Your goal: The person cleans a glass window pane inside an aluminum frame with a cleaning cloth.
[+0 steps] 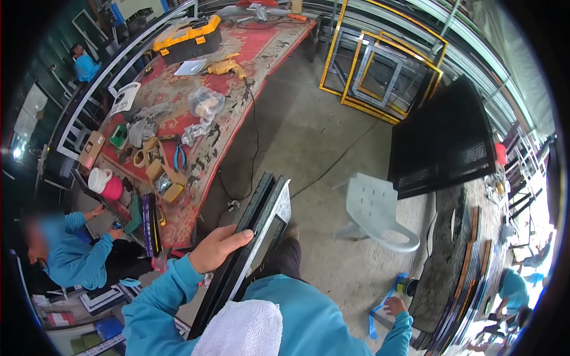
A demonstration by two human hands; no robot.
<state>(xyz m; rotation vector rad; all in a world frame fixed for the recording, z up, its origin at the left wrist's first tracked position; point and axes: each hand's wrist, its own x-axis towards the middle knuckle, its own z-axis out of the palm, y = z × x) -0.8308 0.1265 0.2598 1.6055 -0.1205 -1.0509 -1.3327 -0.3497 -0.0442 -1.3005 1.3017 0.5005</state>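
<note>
Concrete floor (309, 118) spreads through the workshop, and along my left stands one long table (261, 50) under a worn red patterned cloth. One large black panel (442, 130) rises on my right, and several yellow-edged frames (355, 71) lean together beyond the table's far right corner; they overlap too much for me to count. I see three other people: one sits (77, 255) beside the table's near end, one is off past its left edge (88, 68), and one is at the far right (515, 291). One black-and-silver metal frame (261, 204) slants up from my lap, its lower part behind one white towel (240, 332) at my front; I cannot tell whether it is a single piece or two side by side. One pale plastic chair (371, 204) stands near the black panel. On the table are one yellow-and-black toolbox (190, 50) near the far left corner, one yellow power tool (225, 68) near the long right edge, and one open cardboard box (173, 193) and one pair of blue-handled pliers (180, 157) towards the near end. My left hand (217, 248) grips the metal frame, thumb laid across its upper face, the other fingers mostly hidden. My right hand (394, 307) is low beside one blue strip (373, 323), fingers bent; whether they pinch it I cannot tell. The metal frame passes directly under my left thumb and lies well apart from my right fingers.
</note>
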